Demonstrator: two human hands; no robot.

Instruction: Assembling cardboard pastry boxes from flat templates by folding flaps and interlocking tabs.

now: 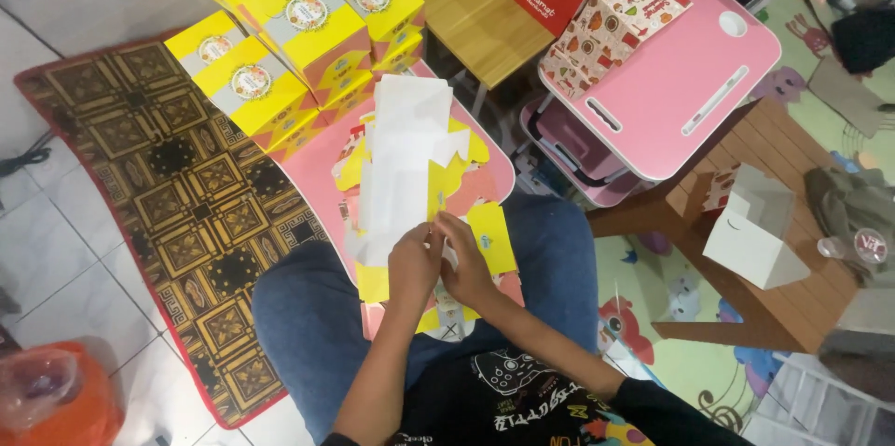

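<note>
A flat, unfolded cardboard box blank (403,162), white on the side facing up with yellow flaps, lies on a small pink lap table (322,166) over my knees. My left hand (411,264) and my right hand (463,264) meet at the near end of the blank, fingers pinching its flaps. More yellow flat blanks (491,236) lie under and beside it. Both forearms come up from the bottom of the view.
Several assembled yellow boxes (280,41) are stacked at the far left on a patterned brown and gold mat (186,194). A larger pink folding table (685,73) with patterned boxes (611,22) stands to the right. A white box (753,232) sits on a wooden table. An orange bag (56,399) lies at the lower left.
</note>
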